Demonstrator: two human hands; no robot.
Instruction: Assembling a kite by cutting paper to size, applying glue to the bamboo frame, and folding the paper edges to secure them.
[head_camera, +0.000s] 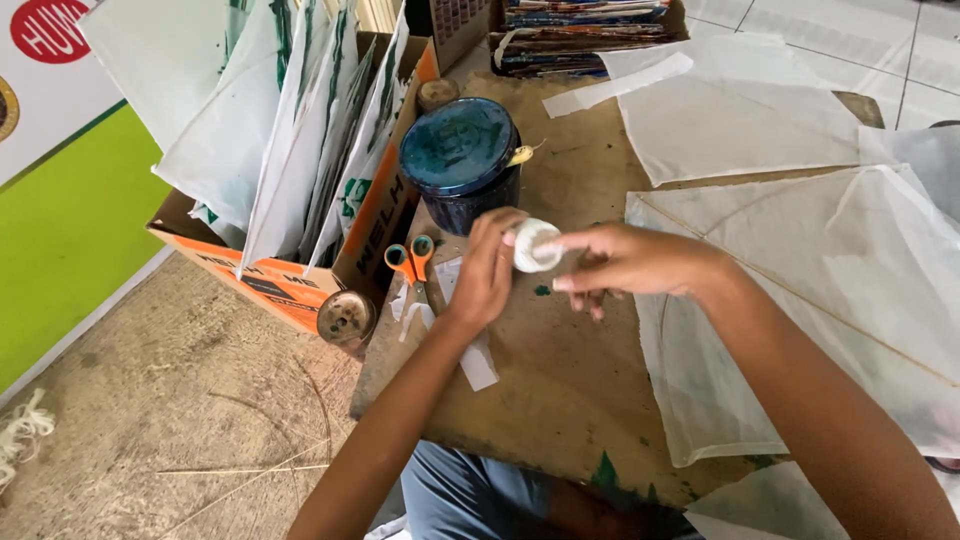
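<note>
While both hands (560, 265) grip it, the tape roll (533, 245) faces rightward — axis level.

Left hand (487, 270), right hand (620, 262) together; fingers (575, 284) pinched

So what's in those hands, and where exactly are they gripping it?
A small white roll of tape, held between both hands: the left hand grips its left side, and the right hand pinches its right edge with the fingertips.

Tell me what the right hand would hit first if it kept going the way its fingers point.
The right hand points left, already touching the white tape roll; just beyond it is the left hand. Depth is unclear.
</note>
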